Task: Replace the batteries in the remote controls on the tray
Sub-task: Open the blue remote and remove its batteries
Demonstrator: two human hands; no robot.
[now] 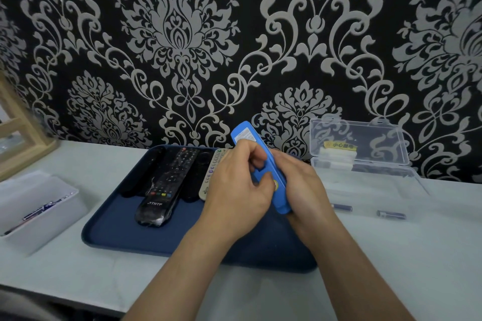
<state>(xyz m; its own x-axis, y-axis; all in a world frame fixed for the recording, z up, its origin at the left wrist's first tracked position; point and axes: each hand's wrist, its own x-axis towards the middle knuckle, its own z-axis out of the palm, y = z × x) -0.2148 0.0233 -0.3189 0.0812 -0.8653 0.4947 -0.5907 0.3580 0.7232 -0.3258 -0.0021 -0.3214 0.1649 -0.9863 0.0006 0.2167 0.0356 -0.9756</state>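
Two bare hands hold a bright blue remote control (241, 131) tilted above the right half of a dark blue tray (117, 227) on a pale worktop (104, 273). The left hand (234, 187) curls its fingers round the remote's middle. The right hand (303, 190) wraps round its lower end from behind. A white sticker near the remote's top is too small to read.

On the tray lie several remotes side by side. They include a black remote (169, 180) in clear wrap marked "TKTF" and a beige remote (212, 172) with coloured buttons.

Right of the tray, two dark batteries (342, 208) (391, 215) lie on the worktop. Behind them is an open clear plastic box (365, 169). Its yellow label (340, 145) carries Chinese characters starting "小心".

A white container (52, 216) sits on the left.
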